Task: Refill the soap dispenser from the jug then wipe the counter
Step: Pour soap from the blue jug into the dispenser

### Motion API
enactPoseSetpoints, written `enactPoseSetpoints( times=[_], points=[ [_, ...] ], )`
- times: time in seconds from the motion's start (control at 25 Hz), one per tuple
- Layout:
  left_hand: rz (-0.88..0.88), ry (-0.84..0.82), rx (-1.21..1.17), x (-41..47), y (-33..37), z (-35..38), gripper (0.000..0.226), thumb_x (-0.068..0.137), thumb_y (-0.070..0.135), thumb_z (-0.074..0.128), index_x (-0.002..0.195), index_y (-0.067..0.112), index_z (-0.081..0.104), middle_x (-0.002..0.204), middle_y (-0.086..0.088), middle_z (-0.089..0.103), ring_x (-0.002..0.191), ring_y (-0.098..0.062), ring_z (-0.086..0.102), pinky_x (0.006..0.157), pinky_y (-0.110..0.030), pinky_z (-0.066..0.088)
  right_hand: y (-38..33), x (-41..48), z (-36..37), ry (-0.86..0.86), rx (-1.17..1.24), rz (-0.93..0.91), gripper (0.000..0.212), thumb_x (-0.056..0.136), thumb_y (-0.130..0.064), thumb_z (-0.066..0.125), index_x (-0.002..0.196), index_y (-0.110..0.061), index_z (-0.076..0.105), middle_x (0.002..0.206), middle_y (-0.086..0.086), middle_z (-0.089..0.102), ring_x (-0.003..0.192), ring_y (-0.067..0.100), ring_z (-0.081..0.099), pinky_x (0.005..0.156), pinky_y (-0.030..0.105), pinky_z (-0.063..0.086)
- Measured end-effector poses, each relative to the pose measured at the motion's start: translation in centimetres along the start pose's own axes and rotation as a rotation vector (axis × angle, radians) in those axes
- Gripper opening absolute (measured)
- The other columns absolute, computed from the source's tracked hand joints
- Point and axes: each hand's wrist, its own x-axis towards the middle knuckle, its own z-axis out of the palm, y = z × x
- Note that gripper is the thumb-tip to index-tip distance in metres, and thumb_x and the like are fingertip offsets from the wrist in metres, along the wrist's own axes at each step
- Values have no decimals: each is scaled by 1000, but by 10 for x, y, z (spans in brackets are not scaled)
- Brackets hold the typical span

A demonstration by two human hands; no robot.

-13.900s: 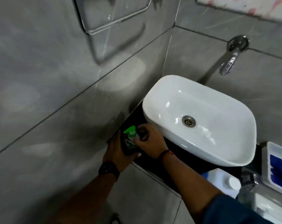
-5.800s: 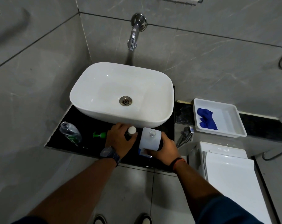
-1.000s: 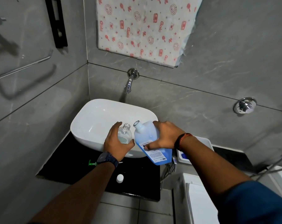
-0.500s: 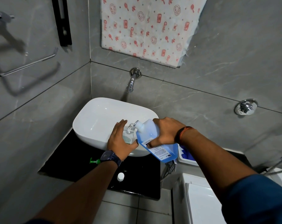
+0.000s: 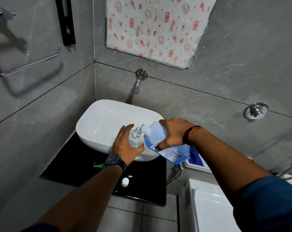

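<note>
Pour was underway: right hand (image 5: 173, 133) gripped the tilted jug (image 5: 165, 143), spout at the soap dispenser (image 5: 135, 139) mouth; left hand (image 5: 125, 144) wrapped the dispenser over the sink (image 5: 100, 124). Pump (image 5: 98, 165), cap (image 5: 125, 182) lay on counter (image 5: 71, 164). Recapping, wiping remained.

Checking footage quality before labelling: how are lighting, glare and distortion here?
Head view: dim, greyish light; bright highlights on the white basin; towel ring casts a soft shadow on the wall; wide-angle bending curves the tile lines at the edges; both hands and jug fairly sharp.
</note>
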Motion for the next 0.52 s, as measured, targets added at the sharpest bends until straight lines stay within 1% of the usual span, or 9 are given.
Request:
enactPoseSetpoints(
  times=[0.12, 0.2, 0.28, 0.36, 0.52],
  points=[
    [2, -8, 8, 0, -1, -1, 82, 55, 29, 81, 128, 27, 43, 130, -2, 52, 120, -23, 48, 96, -34, 44, 0, 1, -2, -12, -20, 4, 71, 55, -77, 66, 106, -32, 48, 83, -7, 53, 66, 11, 50, 55, 27, 37],
    [-6, -22, 10, 0, -2, -1, 82, 56, 30, 80, 128, 27, 43, 131, -2, 52, 120, -22, 48, 97, -33, 43, -1, 2, -2, -25, -25, 2, 71, 55, -78, 66, 106, -33, 48, 83, -7, 53, 66, 11, 50, 54, 26, 36],
    [-14, -20, 2, 0, -2, -2, 81, 56, 29, 80, 128, 27, 43, 131, -1, 52, 119, -21, 49, 96, -29, 42, -1, 3, -3, -40, -29, 2, 71, 55, -78, 66, 106, -33, 47, 83, -7, 54, 65, 10, 49, 53, 25, 35],
    [-11, -11, -5, -1, -2, -2, 79, 56, 28, 80, 127, 27, 44, 129, 0, 53, 116, -20, 51, 94, -27, 41, -2, 5, -4, -42, -39, 10, 72, 53, -79, 64, 105, -34, 47, 84, -6, 55, 67, 12, 51, 53, 26, 34],
    [-4, -14, 4, 1, -2, -5, 78, 57, 28, 78, 126, 27, 44, 128, -1, 53, 115, -22, 51, 93, -35, 46, -3, 8, -6, -41, -65, 12, 72, 52, -80, 64, 105, -34, 47, 85, -6, 55, 71, 18, 53, 56, 28, 36]
  ],
)
